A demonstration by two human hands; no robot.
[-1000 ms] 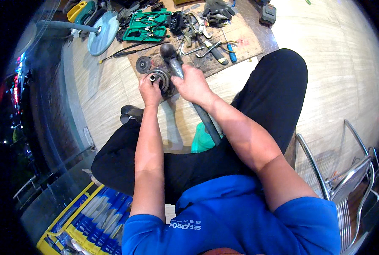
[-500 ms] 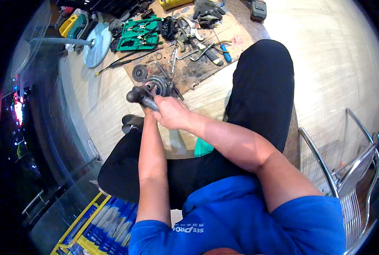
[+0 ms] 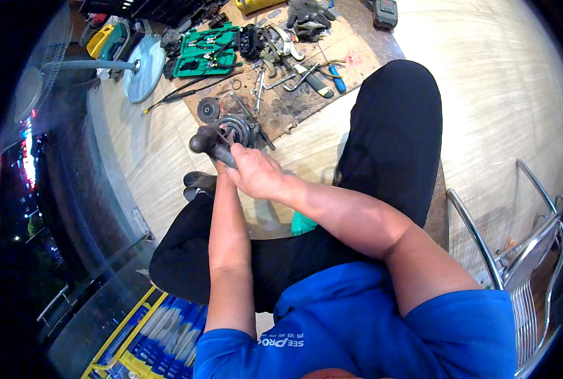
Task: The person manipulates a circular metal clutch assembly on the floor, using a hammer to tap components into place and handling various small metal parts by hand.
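My right hand (image 3: 259,172) is closed round the handle of a dark hammer (image 3: 211,144), whose rounded head points to the left. Behind the hammer is my left hand (image 3: 221,168), mostly covered, its fingers out of sight. It reaches toward a round grey metal part with rings (image 3: 246,129), which lies at the near edge of a stained brown board (image 3: 303,107). Whether the left hand grips the part or something on it cannot be made out. Beside that part lies a smaller dark ringed disc (image 3: 208,110).
Farther back on the board are a green tool case (image 3: 207,50), wrenches (image 3: 259,91), blue-handled pliers (image 3: 337,81) and dark gloves (image 3: 310,16). A fan's round base (image 3: 144,79) stands at left. A metal chair (image 3: 509,259) is at right, a black battery pack (image 3: 384,14) at the far right.
The view has shifted slightly. Both hands and the hammer keep nearly the same place over the round metal part.
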